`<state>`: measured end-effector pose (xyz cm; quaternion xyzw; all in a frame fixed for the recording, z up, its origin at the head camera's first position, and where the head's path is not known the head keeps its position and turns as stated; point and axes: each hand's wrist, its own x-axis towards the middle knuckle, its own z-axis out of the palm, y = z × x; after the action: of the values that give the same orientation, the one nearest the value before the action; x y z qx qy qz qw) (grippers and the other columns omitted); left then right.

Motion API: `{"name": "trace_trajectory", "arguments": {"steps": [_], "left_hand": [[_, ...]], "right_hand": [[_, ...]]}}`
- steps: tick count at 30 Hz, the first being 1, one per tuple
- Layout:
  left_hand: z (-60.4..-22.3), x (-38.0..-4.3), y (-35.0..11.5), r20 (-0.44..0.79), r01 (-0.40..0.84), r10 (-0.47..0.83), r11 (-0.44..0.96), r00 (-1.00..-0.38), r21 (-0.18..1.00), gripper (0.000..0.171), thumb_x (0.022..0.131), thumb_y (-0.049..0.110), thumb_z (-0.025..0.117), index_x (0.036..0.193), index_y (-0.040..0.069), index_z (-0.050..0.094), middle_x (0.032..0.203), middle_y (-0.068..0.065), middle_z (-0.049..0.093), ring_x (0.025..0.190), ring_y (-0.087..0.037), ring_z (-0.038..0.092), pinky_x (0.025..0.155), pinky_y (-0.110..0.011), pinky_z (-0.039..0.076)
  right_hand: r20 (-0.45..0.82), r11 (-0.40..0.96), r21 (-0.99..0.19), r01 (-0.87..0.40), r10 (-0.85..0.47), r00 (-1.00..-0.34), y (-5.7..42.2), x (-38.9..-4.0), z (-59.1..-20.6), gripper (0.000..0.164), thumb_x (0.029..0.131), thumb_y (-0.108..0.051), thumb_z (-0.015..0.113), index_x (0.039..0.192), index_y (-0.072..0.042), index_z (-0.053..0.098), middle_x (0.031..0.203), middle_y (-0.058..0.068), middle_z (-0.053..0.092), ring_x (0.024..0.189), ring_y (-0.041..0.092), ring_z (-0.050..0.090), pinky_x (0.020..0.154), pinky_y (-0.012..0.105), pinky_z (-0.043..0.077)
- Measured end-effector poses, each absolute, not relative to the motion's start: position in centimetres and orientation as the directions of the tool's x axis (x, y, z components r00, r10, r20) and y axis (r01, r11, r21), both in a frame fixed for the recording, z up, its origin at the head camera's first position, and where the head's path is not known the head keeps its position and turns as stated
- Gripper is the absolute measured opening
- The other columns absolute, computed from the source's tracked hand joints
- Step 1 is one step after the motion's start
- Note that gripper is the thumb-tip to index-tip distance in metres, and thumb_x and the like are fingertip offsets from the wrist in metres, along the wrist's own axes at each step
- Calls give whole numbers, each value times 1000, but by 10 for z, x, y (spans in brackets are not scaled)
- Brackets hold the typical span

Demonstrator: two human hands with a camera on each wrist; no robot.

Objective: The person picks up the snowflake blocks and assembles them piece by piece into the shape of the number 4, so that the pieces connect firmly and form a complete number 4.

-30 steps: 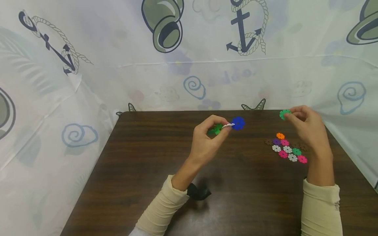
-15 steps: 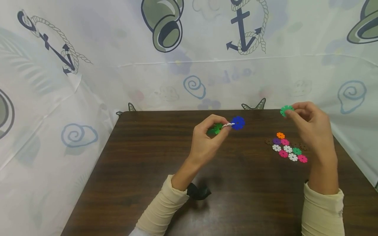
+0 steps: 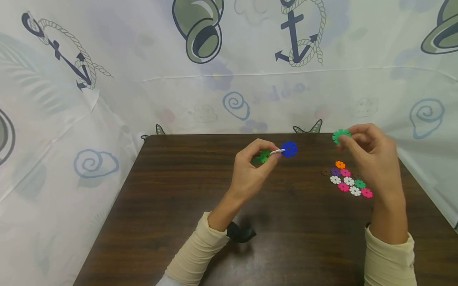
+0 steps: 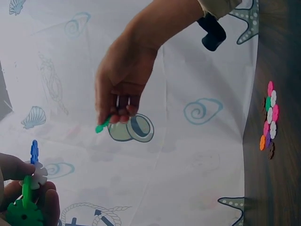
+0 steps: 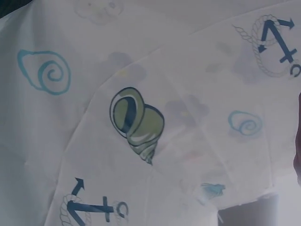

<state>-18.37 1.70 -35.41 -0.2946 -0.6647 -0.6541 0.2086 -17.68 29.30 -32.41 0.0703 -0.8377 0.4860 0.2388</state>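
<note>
Green disc [image 3: 338,136] hangs edge-pinched in free space.

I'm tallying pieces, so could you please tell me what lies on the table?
Discs: orange, purple, brown, pink, white and green. In the head view, the right hand covers a patch beside them; anything there is hidden.
</note>
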Motion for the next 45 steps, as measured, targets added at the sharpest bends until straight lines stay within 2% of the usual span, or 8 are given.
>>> {"name": "trace_trajectory", "arguments": {"steps": [1,6,14,20,29,35,42,45], "left_hand": [[-354,-184,17,664,666,118,-29,-739,746,7,94,6,74,100,3,72,97,-10,70,75,-13,57,64,-21,49],[-355,-184,18,668,669,121,-37,-734,742,8,93,5,73,101,2,72,97,-11,70,76,-13,57,65,-21,48],[-355,-184,17,682,685,157,-44,-714,727,7,95,6,72,101,3,72,96,-10,69,72,-14,55,64,-23,48],[-355,-184,18,685,689,166,-42,-709,723,5,95,6,72,100,3,72,96,-10,69,75,-14,56,65,-22,49],[-355,-183,19,679,684,175,-38,-713,728,5,93,3,73,98,3,73,96,-10,69,78,-13,59,67,-22,51],[-354,-183,19,684,692,176,-21,-708,722,4,93,4,73,97,3,73,95,-9,71,77,-13,60,67,-23,51],[-355,-183,20,681,691,182,-12,-709,723,4,93,5,73,97,3,73,94,-9,71,77,-12,59,66,-23,51],[-355,-183,20,682,691,183,-14,-708,722,5,93,3,73,97,1,73,94,-9,71,77,-12,58,66,-23,51]], "right_hand": [[484,518,-773,-367,106,-869,291,-175,-323,18,99,-16,70,114,-8,64,82,-15,74,77,4,69,76,10,50],[558,492,-739,-461,64,-827,281,-168,-320,16,96,-3,71,110,-3,63,78,-6,72,67,6,67,59,12,50],[643,476,-686,-550,42,-764,265,-157,-318,22,93,5,71,113,7,62,77,-9,70,62,6,63,57,12,50],[682,448,-663,-600,32,-730,256,-152,-315,24,91,11,69,114,10,63,78,-5,70,60,6,62,57,13,51],[680,452,-653,-607,-3,-733,247,-147,-314,21,92,11,67,113,8,64,83,-12,73,59,5,65,58,12,54],[701,454,-621,-639,-44,-712,240,-146,-314,21,91,13,67,111,8,65,88,-16,75,60,1,64,53,13,49],[677,461,-632,-623,-62,-734,236,-146,-316,21,91,12,68,111,7,64,78,-13,72,60,1,63,53,16,45],[672,461,-635,-620,-66,-738,234,-145,-316,22,90,13,69,111,6,64,76,-11,72,61,2,64,57,14,48]]}}
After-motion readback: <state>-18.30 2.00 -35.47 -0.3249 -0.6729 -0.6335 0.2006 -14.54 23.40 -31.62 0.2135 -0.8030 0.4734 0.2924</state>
